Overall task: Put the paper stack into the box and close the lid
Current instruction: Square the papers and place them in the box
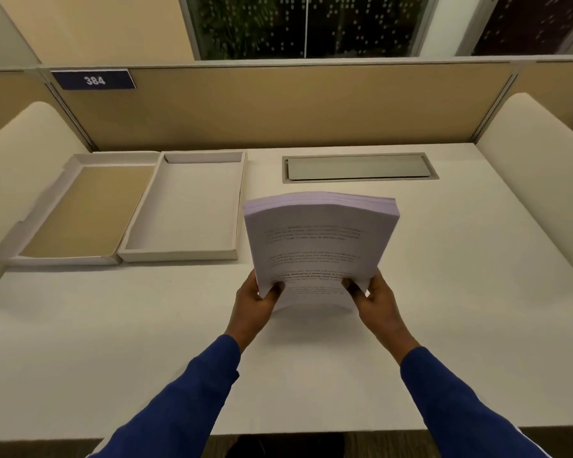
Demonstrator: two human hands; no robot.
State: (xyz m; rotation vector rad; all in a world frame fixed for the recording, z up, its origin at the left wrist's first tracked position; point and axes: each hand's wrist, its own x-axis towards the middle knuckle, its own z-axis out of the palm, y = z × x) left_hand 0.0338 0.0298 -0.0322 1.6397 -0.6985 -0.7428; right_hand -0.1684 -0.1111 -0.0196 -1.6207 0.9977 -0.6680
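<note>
A thick paper stack (318,246) with printed text on its top sheet is held above the desk's middle, tilted with its far end raised. My left hand (257,300) grips its near left corner and my right hand (376,299) grips its near right corner, thumbs on top. To the left lies the open white box (182,256), shallow and with nothing inside. Its lid (63,206) lies flat beside it further left, brown inside facing up, joined along the box's long side.
The white desk (146,342) has a grey cable hatch (359,168) at the back right. A beige partition (278,104) with a blue "384" plate (93,80) closes the back. Cream side panels stand left and right.
</note>
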